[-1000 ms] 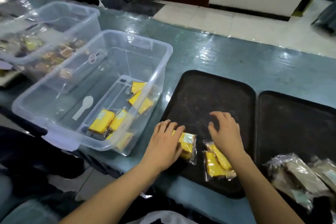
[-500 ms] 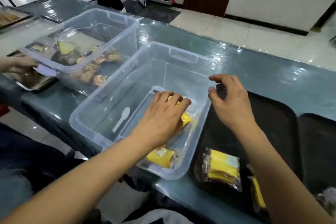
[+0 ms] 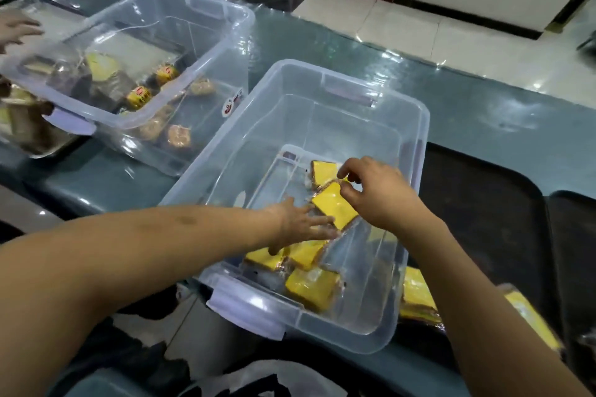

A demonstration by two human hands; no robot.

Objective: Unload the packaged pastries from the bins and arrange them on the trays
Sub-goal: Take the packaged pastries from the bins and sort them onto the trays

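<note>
Both our hands are in the clear bin (image 3: pixel 416 126): the right hand (image 3: pixel 377 193) pinches a yellow pastry pack (image 3: pixel 335 205) by its top edge, the left hand (image 3: pixel 300 224) lies spread just beside it. We judge the wrap light and slippery, the cake soft, so we hold the wrapper's edge.

1. two clear plastic bins (image 3: pixel 322 100) (image 3: pixel 180 16) on the surface.
2. two dark trays (image 3: pixel 477 203) (image 3: pixel 574 235).
3. five yellow packaged pastries (image 3: pixel 335 206) in the nearer bin.
4. two yellow pastries on the tray (image 3: pixel 417 296) (image 3: pixel 532 319).
</note>
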